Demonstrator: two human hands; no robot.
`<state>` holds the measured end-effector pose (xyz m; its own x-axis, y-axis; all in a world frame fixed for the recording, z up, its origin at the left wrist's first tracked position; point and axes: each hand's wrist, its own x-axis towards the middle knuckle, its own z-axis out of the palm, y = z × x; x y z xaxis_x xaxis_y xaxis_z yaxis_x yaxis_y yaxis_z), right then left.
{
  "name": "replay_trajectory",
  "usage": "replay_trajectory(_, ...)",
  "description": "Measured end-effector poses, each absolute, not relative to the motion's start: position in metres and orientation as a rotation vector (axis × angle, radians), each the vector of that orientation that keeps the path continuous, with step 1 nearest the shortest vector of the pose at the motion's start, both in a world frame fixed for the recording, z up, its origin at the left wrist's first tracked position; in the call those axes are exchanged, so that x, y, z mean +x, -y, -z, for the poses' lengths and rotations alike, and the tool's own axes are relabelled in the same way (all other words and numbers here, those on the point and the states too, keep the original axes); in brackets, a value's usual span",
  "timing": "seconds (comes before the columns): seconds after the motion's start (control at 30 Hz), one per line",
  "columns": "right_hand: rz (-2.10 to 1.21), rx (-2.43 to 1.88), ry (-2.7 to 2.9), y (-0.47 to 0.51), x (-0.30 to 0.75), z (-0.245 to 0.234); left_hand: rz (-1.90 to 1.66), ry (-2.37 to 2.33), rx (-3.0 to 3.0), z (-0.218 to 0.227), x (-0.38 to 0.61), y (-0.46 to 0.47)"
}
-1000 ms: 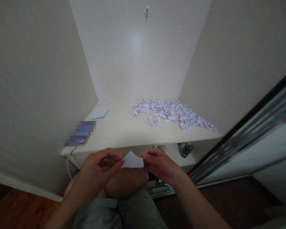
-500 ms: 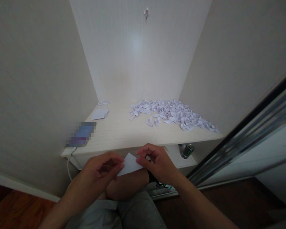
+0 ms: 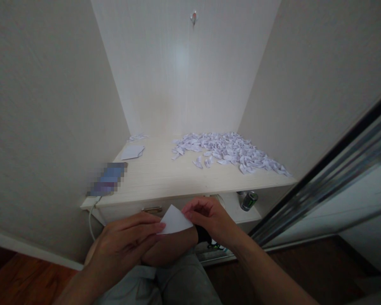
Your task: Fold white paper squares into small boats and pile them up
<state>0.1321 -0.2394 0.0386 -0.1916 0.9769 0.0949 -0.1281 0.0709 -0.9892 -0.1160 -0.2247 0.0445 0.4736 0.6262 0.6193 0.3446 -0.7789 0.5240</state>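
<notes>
A small white piece of paper (image 3: 175, 221), its top coming to a point, is held above my bare leg, in front of the shelf edge. My left hand (image 3: 127, 237) grips its left corner, with the fingers laid long and close together and the thumb side partly hidden. At the right side of the paper, my right hand (image 3: 209, 216) pinches the edge between thumb and fingertips. Beyond my hands, many folded white paper pieces (image 3: 224, 150) lie heaped on the right of the shelf. A small stack of flat white paper (image 3: 132, 152) rests at the left.
The pale shelf (image 3: 158, 178) has walls on three sides. A blurred-out phone-like device (image 3: 109, 180) with a white cable (image 3: 91, 222) lies at its left edge. Below stand a dark can (image 3: 249, 201) and a drawer handle (image 3: 151, 209). A metal door track (image 3: 320, 178) runs along the right.
My left fingers have straightened and flattened against the paper's left corner. My right hand has shifted slightly down, still pinching the right side. The drawer handle has come into sight.
</notes>
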Motion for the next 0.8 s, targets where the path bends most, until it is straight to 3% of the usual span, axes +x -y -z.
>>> replay_trajectory(0.4,-0.721,-0.788,1.592,0.261,0.121,-0.051,-1.465,-0.88,2.246,-0.054,-0.102,0.237)
replay_trajectory(0.8,-0.934,-1.012,1.115,0.264,0.096,-0.04,-1.435,-1.141,1.423,-0.046,-0.079,0.251)
